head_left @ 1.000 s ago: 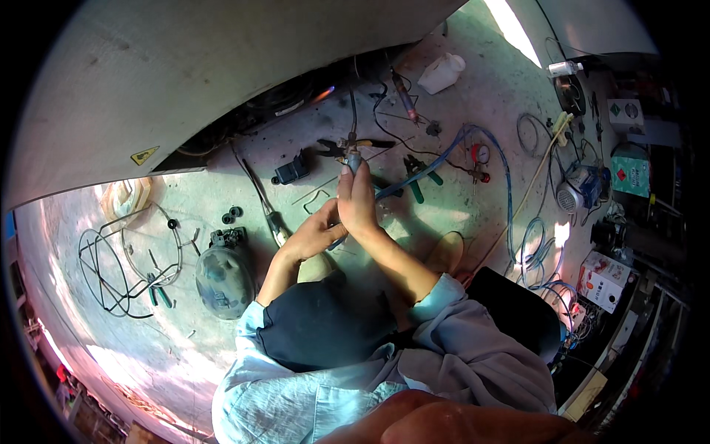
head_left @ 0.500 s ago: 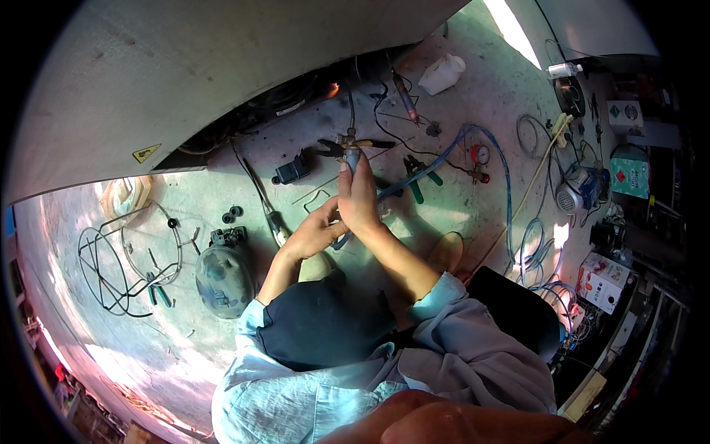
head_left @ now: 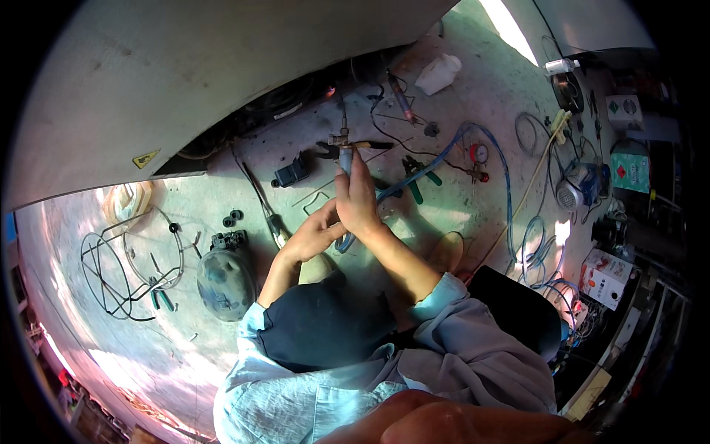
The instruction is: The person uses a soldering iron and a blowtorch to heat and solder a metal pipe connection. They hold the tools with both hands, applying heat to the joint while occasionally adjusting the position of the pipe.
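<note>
My right hand (head_left: 357, 200) is wrapped round the grey-blue handle of a gas torch (head_left: 345, 159), index finger and thumb pointing along it. Ahead of the grip are its brass valve (head_left: 339, 139) and a thin metal neck (head_left: 343, 111), reaching toward the dark opening under a large pale cabinet (head_left: 222, 66). A faint orange glow (head_left: 330, 92) shows at that opening. My left hand (head_left: 314, 235) is closed against the right one near its wrist; what its fingers hold is hidden. A blue hose (head_left: 344, 244) loops just below both hands. Dark pliers (head_left: 370, 146) lie behind the torch.
On the floor lie a black box-like part (head_left: 291, 173), green-handled pliers (head_left: 414, 189), a pressure gauge (head_left: 479, 154) and a white plastic bottle (head_left: 438, 75). A dark rounded compressor (head_left: 224, 287) and bent tubing (head_left: 111, 274) are at left, a blue motor pump (head_left: 580, 185) at right.
The torch has shifted slightly left and more of its handle shows. The orange flame at the opening looks smaller and dimmer. Both hands keep nearly the same pose.
</note>
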### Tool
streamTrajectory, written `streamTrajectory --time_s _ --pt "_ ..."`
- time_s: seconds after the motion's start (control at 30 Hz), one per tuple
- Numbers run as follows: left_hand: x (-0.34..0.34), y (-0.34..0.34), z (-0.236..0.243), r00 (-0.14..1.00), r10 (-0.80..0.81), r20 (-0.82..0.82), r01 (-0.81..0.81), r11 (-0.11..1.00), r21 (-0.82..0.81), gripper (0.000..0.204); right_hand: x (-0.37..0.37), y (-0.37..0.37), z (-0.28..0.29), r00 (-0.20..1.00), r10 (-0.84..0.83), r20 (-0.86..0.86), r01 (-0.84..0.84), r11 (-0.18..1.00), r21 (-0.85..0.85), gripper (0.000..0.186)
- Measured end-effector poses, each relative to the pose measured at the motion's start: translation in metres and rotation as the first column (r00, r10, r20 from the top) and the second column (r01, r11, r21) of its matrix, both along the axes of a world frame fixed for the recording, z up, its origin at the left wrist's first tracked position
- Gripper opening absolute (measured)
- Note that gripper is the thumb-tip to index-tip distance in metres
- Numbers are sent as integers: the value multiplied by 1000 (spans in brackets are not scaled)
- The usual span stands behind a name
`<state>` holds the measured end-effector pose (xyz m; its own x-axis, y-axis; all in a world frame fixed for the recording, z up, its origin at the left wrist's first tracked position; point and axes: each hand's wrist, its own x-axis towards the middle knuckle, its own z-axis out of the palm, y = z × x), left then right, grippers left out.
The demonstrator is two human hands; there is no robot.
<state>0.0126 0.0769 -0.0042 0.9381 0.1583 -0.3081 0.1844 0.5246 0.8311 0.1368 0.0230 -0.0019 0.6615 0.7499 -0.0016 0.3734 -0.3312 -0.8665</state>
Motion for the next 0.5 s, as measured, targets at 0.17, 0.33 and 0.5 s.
streamTrajectory --time_s 0.17,0.33,0.5 --pt "-2 -2 -10 997 2 -80 -5 999 -38 49 0 2 3 999 32 7 -32 999 -38 60" --pt "-3 -1 -8 995 26 -98 -31 999 -41 51 1 6 13 999 31 -24 -33 998 -52 62" --pt "-1 3 -9 995 1 -99 -4 1000 -30 51 2 10 12 999 -9 48 8 1000 17 59"
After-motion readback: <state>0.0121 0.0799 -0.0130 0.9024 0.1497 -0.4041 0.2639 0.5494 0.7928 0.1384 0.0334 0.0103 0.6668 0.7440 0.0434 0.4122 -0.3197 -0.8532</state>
